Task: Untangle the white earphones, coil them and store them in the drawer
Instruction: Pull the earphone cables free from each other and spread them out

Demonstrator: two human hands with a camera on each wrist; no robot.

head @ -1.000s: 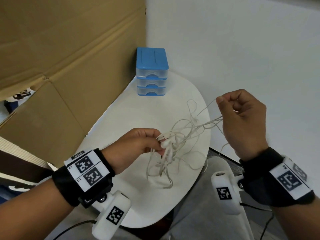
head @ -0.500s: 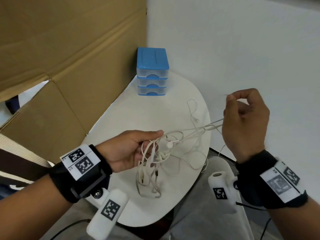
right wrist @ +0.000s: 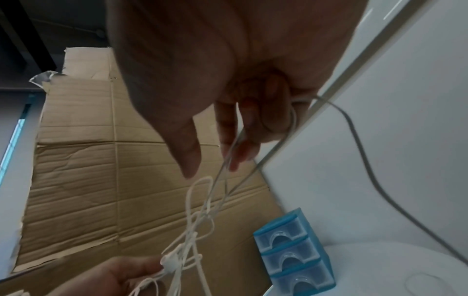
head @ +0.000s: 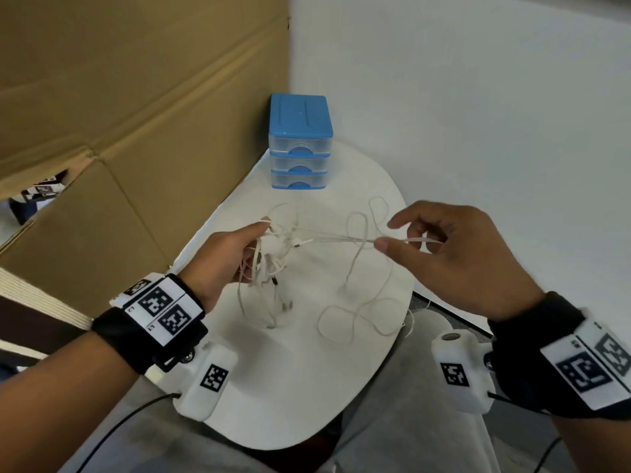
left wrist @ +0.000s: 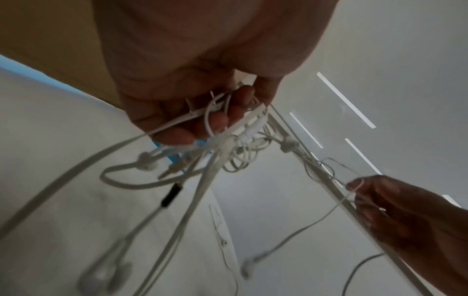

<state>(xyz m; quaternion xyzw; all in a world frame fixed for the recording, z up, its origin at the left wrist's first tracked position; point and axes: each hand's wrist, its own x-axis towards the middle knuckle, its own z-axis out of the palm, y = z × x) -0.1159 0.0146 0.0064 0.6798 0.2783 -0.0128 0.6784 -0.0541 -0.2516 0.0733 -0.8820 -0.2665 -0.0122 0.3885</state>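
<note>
Two hands hold a messy bunch of white earphones point(head: 283, 254) up over a white table point(head: 307, 387). In the head view, the left hand point(head: 225, 257) has its fingers curled round the thick knot of wires. The right hand point(head: 457, 254) pinches a few thin wires, with its first finger sticking out. The wires are pulled tight between the two hands. Loose loops hang down and lie on the table. A small blue drawer box point(head: 300, 141) stands at the far end of the table, near the wall, and all three drawers are closed. A big brown cardboard sheet point(head: 119, 97) stands on the left.

In the left wrist view, the left hand point(left wrist: 202, 112) grips the earphones point(left wrist: 228, 144), and ear buds dangle below it. The right hand point(left wrist: 405, 216) holds thin wires at the lower right.

In the right wrist view, the right hand point(right wrist: 233, 100) has wires running through its bent fingers. The earphones point(right wrist: 200, 216) lead down to the left hand point(right wrist: 113, 278). The drawer box point(right wrist: 291, 252) sits on the table point(right wrist: 392, 266).
</note>
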